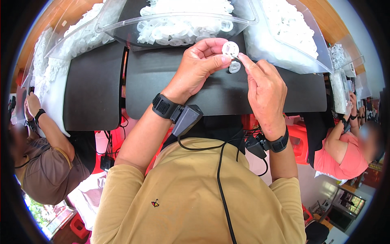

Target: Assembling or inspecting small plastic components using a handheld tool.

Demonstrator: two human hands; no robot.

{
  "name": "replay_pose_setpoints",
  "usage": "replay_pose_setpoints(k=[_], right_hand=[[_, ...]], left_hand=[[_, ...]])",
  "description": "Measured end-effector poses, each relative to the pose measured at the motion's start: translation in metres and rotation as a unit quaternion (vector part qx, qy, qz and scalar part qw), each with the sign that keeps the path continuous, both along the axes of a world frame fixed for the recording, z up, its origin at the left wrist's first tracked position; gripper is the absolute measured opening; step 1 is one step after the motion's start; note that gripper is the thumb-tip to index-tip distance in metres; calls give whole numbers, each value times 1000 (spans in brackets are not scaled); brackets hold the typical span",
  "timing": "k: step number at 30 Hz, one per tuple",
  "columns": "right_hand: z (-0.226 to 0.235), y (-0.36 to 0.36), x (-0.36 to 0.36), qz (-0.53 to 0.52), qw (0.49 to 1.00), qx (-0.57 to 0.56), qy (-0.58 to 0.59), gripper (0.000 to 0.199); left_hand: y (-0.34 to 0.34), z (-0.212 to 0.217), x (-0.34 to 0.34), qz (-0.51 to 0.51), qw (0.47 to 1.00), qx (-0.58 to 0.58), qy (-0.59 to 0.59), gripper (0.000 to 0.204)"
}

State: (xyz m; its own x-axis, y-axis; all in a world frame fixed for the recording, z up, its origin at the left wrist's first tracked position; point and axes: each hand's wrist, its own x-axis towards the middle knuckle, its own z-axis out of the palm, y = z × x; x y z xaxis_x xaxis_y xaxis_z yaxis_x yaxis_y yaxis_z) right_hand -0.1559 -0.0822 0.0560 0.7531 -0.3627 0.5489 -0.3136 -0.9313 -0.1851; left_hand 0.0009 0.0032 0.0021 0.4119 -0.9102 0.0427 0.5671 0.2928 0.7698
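Observation:
My left hand (199, 63) is closed, pinching a round white plastic disc (230, 49) with slots in its face between thumb and fingers, above the dark table (174, 97). My right hand (266, 87) is also closed, its index fingertip at the disc's lower right edge. Its thumb is mostly hidden, so what those fingers grip there cannot be made out. Just below the held disc shows a second round white plastic piece (234, 67); whether it rests on the table or hangs from the fingers is unclear.
Ahead stands a clear plastic bin (178, 22) heaped with white pieces. Another clear bin (284, 61) is at the right, with more at the left. Co-workers sit on both sides: a brown shirt (53, 171) left, a pink shirt (341, 156) right. A black cable (221, 179) crosses my shirt.

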Motion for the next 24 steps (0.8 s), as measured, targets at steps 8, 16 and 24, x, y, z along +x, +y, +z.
replay_pose_setpoints(k=[8,16,24], right_hand=[[-4,2,1,1,1000,19,-4,35],[6,2,-5,4,1000,14,24,35],[6,3,-3,1,1000,20,20,34]], left_hand=[[1,-1,0,2,1000,2,-7,35],[1,-2,0,-1,1000,3,-3,35],[0,-2,1,1,1000,0,3,35]])
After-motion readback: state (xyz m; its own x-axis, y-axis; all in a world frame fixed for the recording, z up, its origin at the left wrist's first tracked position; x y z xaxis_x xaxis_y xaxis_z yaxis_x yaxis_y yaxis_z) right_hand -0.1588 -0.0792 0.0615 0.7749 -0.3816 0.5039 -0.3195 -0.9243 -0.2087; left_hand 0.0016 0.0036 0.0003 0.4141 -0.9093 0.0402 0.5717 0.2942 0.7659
